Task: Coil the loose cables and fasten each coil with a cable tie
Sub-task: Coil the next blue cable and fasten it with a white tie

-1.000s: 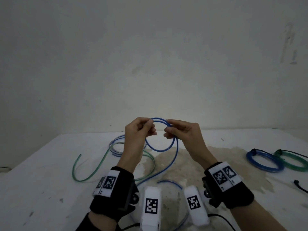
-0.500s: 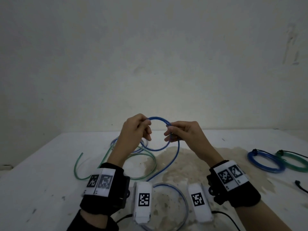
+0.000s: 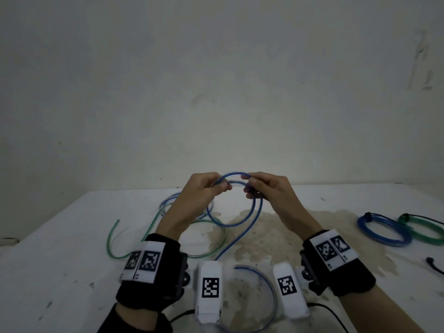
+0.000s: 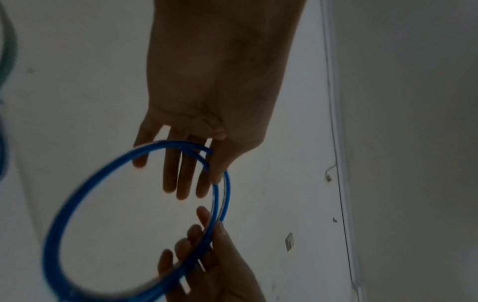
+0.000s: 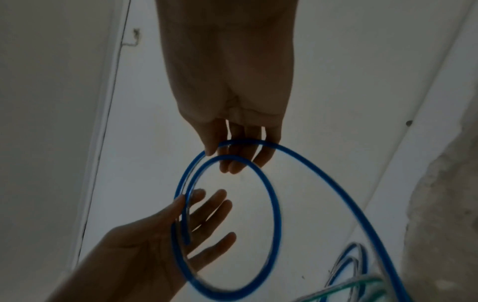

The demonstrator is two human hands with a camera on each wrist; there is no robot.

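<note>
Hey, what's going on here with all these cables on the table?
A person is coiling a loose blue cable in the air above the table. The left hand and right hand each pinch the top of the loop, while its tail trails down to the table. A loose green cable lies at the left; a blue coil and a green coil lie at the right.

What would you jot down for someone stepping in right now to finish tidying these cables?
Left hand and right hand each pinch the blue cable, held above the table.
The cable has about two loops so far; its tail trails down onto the table.
Done: blue coil and green coil, tied, at far right.
Left: finish coiling and tie this one, then the loose green cable. A spare black tie lies near the right edge.
</note>
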